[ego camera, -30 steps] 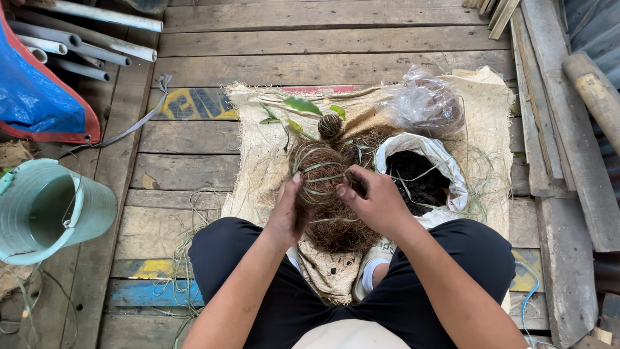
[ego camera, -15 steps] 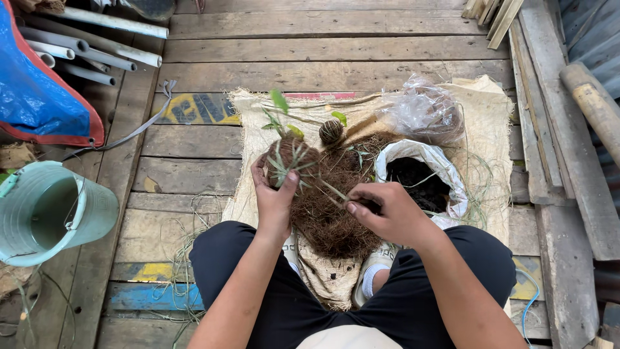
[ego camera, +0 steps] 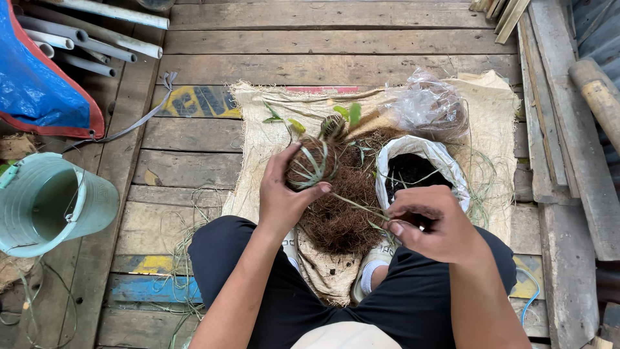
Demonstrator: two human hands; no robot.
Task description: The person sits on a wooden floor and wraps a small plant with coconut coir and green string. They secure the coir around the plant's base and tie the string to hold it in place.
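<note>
My left hand (ego camera: 284,194) grips a round ball of brown fibre (ego camera: 309,163) wrapped with pale green strands, a small leafy plant (ego camera: 336,119) sticking out of its far side. My right hand (ego camera: 429,226) pinches a thin green strand (ego camera: 358,207) that runs taut from the ball toward it. Below the ball lies a loose heap of brown coconut fibre (ego camera: 339,216) on a burlap sack (ego camera: 258,129). I sit with my legs in dark trousers at the frame's bottom.
A white bag of dark soil (ego camera: 413,171) stands open just right of the fibre. A clear plastic bag (ego camera: 429,106) lies behind it. A pale green bucket (ego camera: 48,203) sits at left, with grey pipes (ego camera: 90,39) and a blue tarp (ego camera: 35,84) beyond. Wooden planks (ego camera: 555,129) flank the right.
My left hand has turned the ball and holds it from the left side. My right hand moved down and right, drawing the strand out away from the ball.
</note>
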